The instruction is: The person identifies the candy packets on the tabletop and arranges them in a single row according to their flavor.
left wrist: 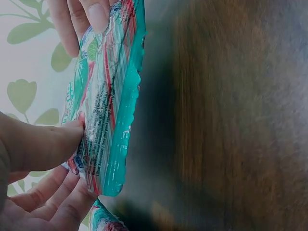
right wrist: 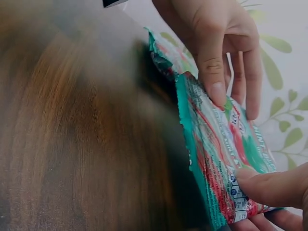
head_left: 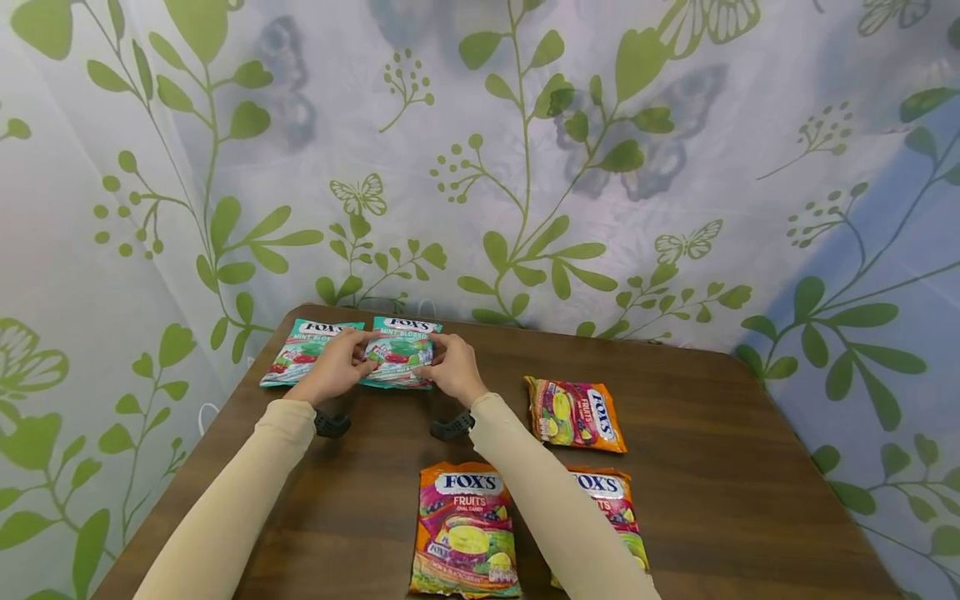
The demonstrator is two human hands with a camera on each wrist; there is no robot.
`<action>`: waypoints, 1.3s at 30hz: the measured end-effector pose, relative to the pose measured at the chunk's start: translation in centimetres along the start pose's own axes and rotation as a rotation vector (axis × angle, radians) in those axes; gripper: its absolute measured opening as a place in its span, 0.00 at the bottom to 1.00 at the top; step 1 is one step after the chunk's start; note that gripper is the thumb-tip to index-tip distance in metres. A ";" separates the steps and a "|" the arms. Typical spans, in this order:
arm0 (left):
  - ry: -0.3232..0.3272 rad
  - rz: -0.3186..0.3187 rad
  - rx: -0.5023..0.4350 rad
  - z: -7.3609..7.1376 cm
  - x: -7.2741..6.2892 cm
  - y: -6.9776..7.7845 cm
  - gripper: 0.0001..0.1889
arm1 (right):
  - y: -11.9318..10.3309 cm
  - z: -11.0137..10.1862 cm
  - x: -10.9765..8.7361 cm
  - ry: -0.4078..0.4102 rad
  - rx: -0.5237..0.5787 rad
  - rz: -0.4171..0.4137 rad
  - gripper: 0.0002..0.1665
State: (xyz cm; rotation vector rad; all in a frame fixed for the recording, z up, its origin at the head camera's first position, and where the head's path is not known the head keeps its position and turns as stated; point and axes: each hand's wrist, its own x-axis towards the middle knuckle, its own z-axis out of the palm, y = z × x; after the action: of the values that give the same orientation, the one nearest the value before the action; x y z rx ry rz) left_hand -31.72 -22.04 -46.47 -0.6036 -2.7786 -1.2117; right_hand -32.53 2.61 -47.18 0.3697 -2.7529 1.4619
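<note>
Teal mint packets [head_left: 402,352] at far left, orange fruit packets [head_left: 466,533] at near right, on a streaked brown table [head_left: 712,467].
The mint packets carry red, green and white print with teal edges; the fruit packets mix orange, magenta and purple with yellow and green fruit pictures. Both kinds have dark lettering on white labels. The far backdrop [head_left: 420,150] is whitish, patterned with green leaves and butterflies, bluish at right. Both sleeves [head_left: 225,508] are plain cream; the wrist devices [head_left: 332,425] are black.

table [head_left: 352,517] before a curtain [head_left: 480,167].
far left: first mint bag [head_left: 300,354], then second mint bag [head_left: 401,352] between left hand [head_left: 337,367] and right hand [head_left: 454,368]; nearer: left fruit bag [head_left: 465,533] beside right fruit bag [head_left: 617,504], third fruit bag [head_left: 576,414] behind the latter.
</note>
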 end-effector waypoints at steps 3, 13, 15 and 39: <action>0.003 0.012 0.020 -0.1 0.1 -0.2 0.28 | 0.2 0.4 0.3 0.001 -0.004 0.011 0.41; 0.003 -0.001 0.083 0.0 0.4 -1.0 0.27 | -0.2 1.5 0.6 0.002 -0.004 0.010 0.41; 0.005 0.000 0.096 0.1 0.6 -1.2 0.26 | -0.3 1.6 0.7 0.006 -0.003 0.006 0.41; -0.016 -0.081 0.134 0.8 0.7 -1.5 0.26 | 0.4 2.3 0.8 0.025 -0.012 0.038 0.41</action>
State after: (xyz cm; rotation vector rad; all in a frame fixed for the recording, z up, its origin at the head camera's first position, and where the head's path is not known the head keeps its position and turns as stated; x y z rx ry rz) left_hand -32.82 -22.12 -47.94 -0.4971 -2.8938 -1.0260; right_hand -33.14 0.79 -48.72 0.2985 -2.7623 1.4475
